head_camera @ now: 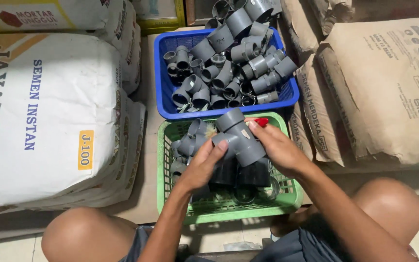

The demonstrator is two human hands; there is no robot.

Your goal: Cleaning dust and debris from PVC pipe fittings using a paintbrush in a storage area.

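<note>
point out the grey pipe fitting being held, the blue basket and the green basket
grey pipe fitting (241,138), head view, on the main barrel between the two hands.
blue basket (161,73), head view, on its left wall.
green basket (229,211), head view, on its near rim.

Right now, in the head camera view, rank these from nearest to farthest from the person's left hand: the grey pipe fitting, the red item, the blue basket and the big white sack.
1. Grey pipe fitting: held by the left hand, over the green basket.
2. Red item: just beyond the fitting, by the right hand.
3. Blue basket: behind the green one.
4. Big white sack: far left.
</note>
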